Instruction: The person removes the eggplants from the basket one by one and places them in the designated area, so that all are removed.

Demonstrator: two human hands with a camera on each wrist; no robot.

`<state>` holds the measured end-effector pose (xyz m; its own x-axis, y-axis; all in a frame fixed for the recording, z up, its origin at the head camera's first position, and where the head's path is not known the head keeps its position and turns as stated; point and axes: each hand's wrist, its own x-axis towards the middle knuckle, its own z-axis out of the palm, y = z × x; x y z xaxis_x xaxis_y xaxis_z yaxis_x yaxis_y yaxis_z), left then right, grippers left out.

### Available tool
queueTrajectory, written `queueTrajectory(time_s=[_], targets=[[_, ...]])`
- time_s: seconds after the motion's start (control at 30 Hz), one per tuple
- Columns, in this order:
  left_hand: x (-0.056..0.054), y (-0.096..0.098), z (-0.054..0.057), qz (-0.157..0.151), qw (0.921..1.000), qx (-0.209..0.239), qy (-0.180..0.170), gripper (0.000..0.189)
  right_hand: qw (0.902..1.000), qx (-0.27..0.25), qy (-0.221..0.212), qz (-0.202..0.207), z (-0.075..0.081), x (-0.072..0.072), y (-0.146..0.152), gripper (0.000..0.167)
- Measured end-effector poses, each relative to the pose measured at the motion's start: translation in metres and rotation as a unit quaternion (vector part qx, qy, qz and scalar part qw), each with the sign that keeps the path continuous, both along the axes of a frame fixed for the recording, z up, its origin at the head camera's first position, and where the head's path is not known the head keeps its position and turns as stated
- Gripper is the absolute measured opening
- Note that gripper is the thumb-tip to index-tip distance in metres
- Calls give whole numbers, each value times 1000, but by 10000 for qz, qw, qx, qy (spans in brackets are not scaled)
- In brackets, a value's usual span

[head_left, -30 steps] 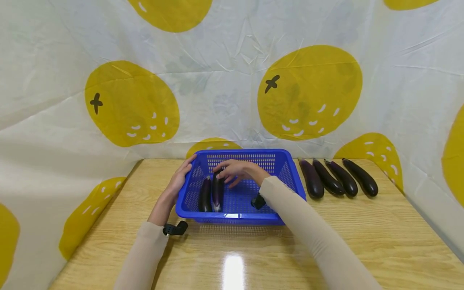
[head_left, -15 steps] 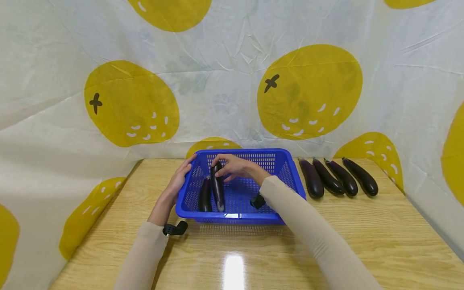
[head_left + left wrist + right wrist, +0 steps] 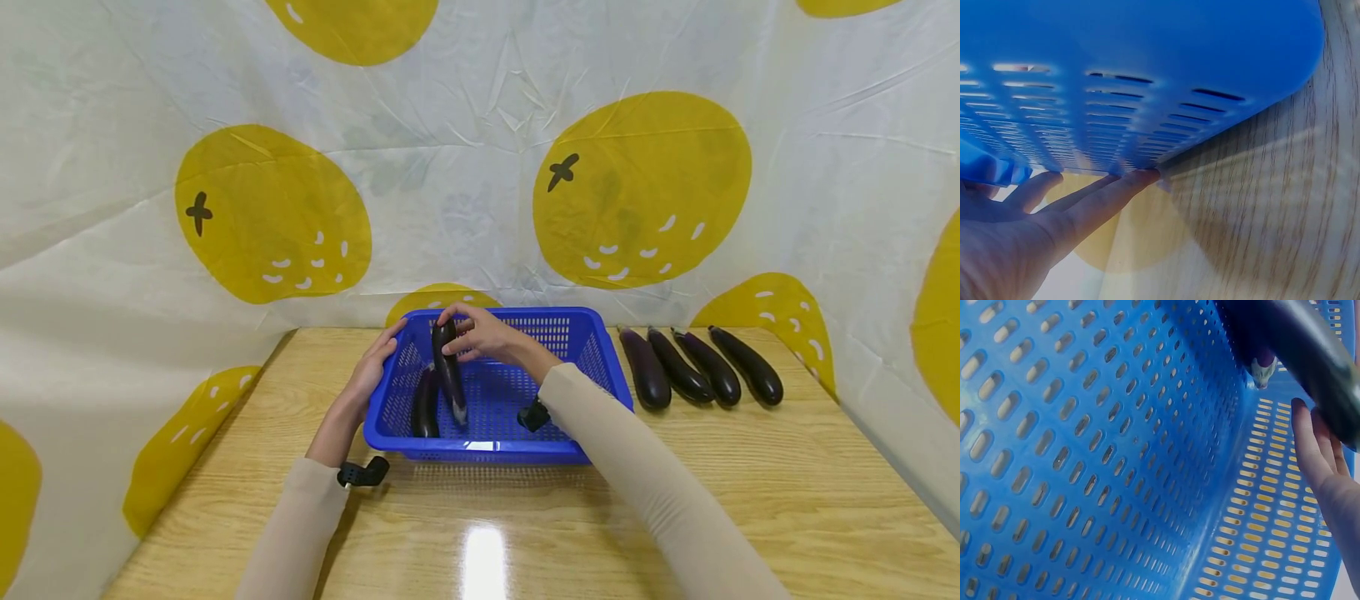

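R hand (image 3: 486, 335) pinches upper end of tilted eggplant (image 3: 448, 367) in blue basket (image 3: 555, 447), nr 2nd eggplant (image 3: 425, 407); L hand (image 3: 366, 375), fingers nearly straight, touches basket's outer side.

Left wrist view: close, behind left fingers (image 3: 1110, 200), facing along outer wall of blue slotted plastic basket (image 3: 1147, 37). Right wrist view: close, behind right fingers (image 3: 1307, 440), facing basket's inside. Head view: above, farther back from all fingers, facing forward-down; shares eggplant (image 3: 450, 375) at right fingers with right wrist.
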<state>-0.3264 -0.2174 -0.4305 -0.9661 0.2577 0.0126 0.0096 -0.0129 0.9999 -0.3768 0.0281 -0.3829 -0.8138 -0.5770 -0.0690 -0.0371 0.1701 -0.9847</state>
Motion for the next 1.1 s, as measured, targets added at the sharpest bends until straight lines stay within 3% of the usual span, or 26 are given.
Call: queueTrajectory(time_s=[0.33,0.6,0.83,1.1], targets=[[0,0,0,27,10000,56,-7,51,9994,-280,-191,-113,5,0,1,54],[0,0,0,-10,9999,102,40,51,9984,-500,-202,137,12,1,5,56],[0,2,1,33,10000,72,8,51,9979,-575,-150,247,17,2,7,75],[0,1,1,85,10000,27,32,51,9980,-619,-64,64,25,5,8,77]])
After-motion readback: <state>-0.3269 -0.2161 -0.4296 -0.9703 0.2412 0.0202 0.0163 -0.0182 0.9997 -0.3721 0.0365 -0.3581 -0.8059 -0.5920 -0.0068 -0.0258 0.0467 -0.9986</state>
